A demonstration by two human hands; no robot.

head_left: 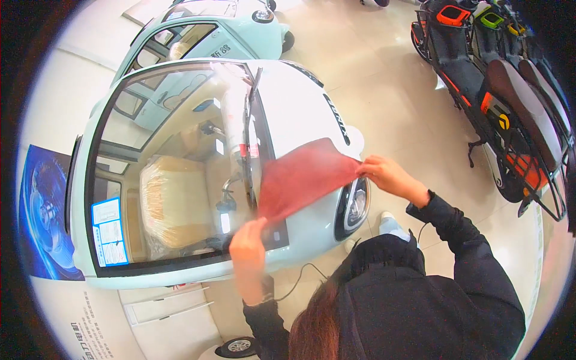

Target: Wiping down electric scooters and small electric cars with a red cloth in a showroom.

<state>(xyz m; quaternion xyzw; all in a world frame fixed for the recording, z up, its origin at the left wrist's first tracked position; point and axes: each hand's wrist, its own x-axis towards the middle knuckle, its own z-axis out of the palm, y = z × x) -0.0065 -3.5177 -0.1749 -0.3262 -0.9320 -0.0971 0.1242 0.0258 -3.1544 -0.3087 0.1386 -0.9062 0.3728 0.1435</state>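
A dark red cloth (306, 177) is stretched between my two hands above the front hood of a small pale mint car (294, 111). My left hand (247, 240), slightly blurred, is closed on the cloth's near left corner, by the lower edge of the windshield (186, 114). On the other side, my right hand (389, 175) pinches the cloth's right corner just above the headlight (358, 206). The cloth's far edge lies over the hood; how much of it touches the surface is hard to tell.
A second mint car (240, 39) stands beyond the first. Several parked scooters (510, 102) line the right side. A thin dark cable (300, 273) runs near my left arm. A blue poster (45, 210) is at the left, and a wheel (239, 346) shows below.
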